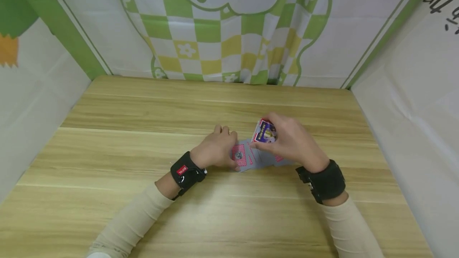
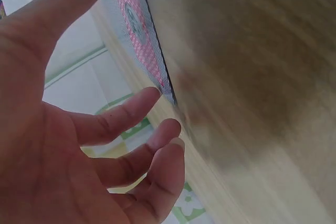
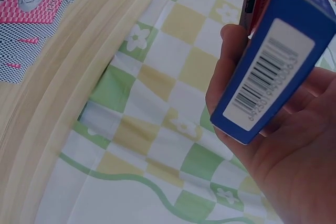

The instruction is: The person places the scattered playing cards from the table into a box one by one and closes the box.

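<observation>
Several grey-bordered playing cards (image 1: 239,156) with red-patterned backs lie overlapping in a row on the wooden table. My left hand (image 1: 216,146) is at the left end of this row, thumb and fingers spread apart by opposite edges of the end card (image 2: 137,24). In the left wrist view its fingers bend loosely, with one fingertip right at the card's corner. My right hand (image 1: 292,140) grips a playing card box (image 1: 266,131) above the row, thumb and fingers on its sides. The right wrist view shows the box's blue end with a barcode label (image 3: 268,72).
The wooden table (image 1: 201,218) runs back to a green, yellow and white checked cloth (image 1: 229,47). Pale printed cloth walls (image 1: 412,90) stand along both sides. Each wrist wears a black band (image 1: 324,180).
</observation>
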Tool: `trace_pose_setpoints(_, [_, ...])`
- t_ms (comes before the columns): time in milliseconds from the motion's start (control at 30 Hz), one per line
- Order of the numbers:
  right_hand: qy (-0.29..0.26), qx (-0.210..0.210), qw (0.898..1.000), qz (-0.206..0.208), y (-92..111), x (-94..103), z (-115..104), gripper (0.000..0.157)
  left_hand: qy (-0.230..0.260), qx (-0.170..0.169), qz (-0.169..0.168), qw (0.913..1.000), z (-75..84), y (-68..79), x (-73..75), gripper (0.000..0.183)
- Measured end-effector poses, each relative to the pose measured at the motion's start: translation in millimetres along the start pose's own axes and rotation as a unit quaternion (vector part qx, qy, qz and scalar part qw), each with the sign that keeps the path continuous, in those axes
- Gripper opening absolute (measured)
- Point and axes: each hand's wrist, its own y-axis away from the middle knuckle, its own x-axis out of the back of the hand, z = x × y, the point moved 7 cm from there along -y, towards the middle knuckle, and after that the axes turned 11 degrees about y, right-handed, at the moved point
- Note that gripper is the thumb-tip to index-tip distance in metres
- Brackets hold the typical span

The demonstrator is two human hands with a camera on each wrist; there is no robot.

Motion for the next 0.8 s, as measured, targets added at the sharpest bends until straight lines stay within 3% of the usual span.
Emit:
trace_pose_setpoints(333, [-0.002, 0.006, 1.000, -0.003, -1, -4.5, -1, 0.063, 0.000, 0.014, 0.017, 0.9998, -2.0, -1.6, 1.7, 0.092])
trace_pose_setpoints(400, [-0.001, 0.006, 1.000, -0.004, -1, -5.2, -1, 0.063, 0.016, 0.016, 0.003, 0.9997, -3.1, -1.2, 1.4, 0.084])
trace_pose_setpoints(500, [-0.003, 0.005, 1.000, -0.006, 0, -5.9, -1, 0.063, 0.060, 0.002, -0.043, 0.9973, -3.3, 1.1, 1.3, 0.063])
trace_pose_setpoints(567, [-0.006, 0.005, 1.000, -0.008, 0, -5.9, -1, 0.063, 0.117, -0.023, -0.076, 0.9900, -1.0, 3.5, 4.9, 0.047])
trace_pose_setpoints(633, [-0.009, 0.005, 1.000, -0.008, 0, -5.2, -1, 0.063, 0.170, -0.040, -0.089, 0.9805, 0.1, 6.0, 14.4, 0.039])
trace_pose_setpoints(733, [-0.013, 0.008, 1.000, -0.006, 0, -3.8, -2, 0.062, 0.254, -0.059, -0.057, 0.9637, -1.2, 7.6, 37.5, 0.032])
trace_pose_setpoints(800, [-0.014, 0.009, 1.000, -0.006, 1, -3.7, -3, 0.062, 0.299, -0.049, -0.018, 0.9529, -6.8, 8.6, 52.1, 0.029])
